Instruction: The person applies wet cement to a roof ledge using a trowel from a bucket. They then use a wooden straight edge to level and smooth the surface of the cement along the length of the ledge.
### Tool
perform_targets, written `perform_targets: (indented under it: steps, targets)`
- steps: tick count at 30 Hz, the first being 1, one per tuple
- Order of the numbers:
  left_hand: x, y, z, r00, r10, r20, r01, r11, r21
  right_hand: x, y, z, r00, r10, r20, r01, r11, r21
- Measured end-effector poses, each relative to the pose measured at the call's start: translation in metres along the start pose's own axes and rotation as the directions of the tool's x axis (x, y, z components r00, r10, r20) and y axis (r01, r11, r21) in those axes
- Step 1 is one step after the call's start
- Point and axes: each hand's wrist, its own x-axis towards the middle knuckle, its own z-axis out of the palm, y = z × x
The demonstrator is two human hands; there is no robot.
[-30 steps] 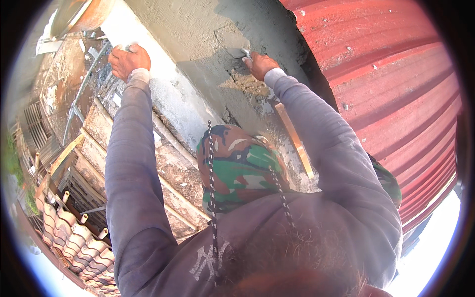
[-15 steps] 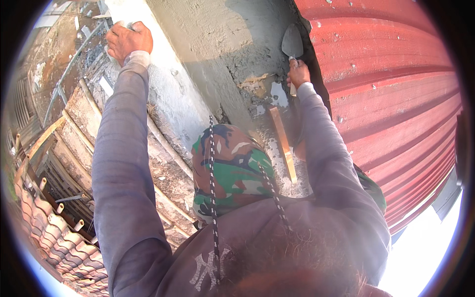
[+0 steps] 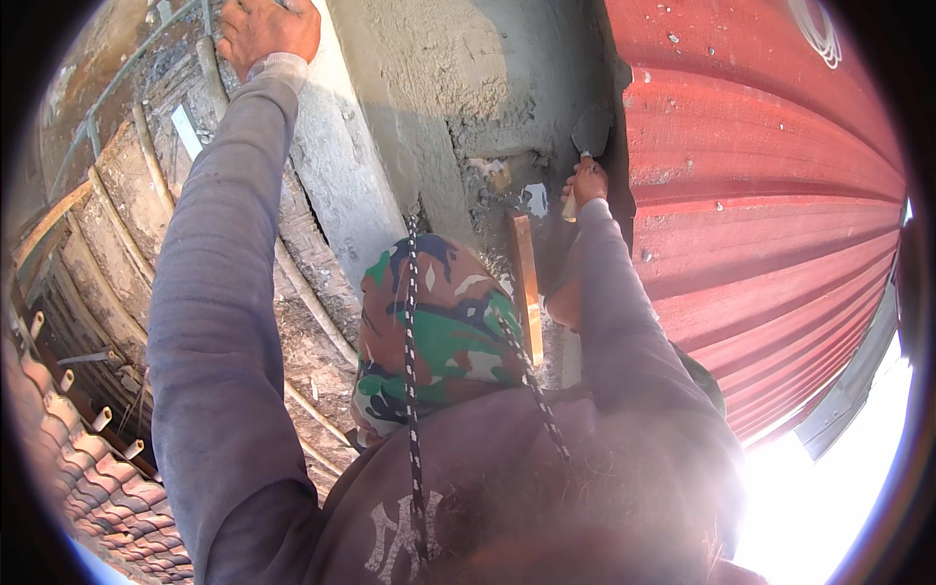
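Note:
My right hand is closed around the handle of a pointed trowel. The trowel's blade is close to the wet grey mortar surface, beside the edge of the red roofing; I cannot tell whether it touches. At the upper left, my left hand has its fingers curled at the outer edge of a pale, mortar-smeared board. Its fingertips are partly cut off by the picture's top. Between the board and the trowel, the mortar is smooth in places and rough in others.
Red corrugated metal roofing fills the right side. A wooden strip lies next to my camouflage-clad knee. Beyond the board's left side are poles over a lower level, and clay roof tiles.
My right hand with the trowel has moved down toward me, and the blade has tilted into shadow. The whole view has shifted; my left hand keeps its hold and appears higher in the picture.

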Motion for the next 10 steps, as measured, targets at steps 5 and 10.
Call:
perform_targets:
  steps: [5, 10]
  targets:
    - [0.002, -0.011, 0.008, 0.999, 0.019, -0.038, -0.021, 0.998, -0.063, -0.03, -0.049, 0.017, 0.985, -0.139, 0.101, 0.145, 0.988, -0.057]
    - [0.004, -0.011, 0.013, 1.0, 0.022, -0.022, -0.023, 0.999, -0.044, 0.038, -0.15, 0.058, 0.933, -0.327, 0.151, 0.345, 0.932, -0.114]
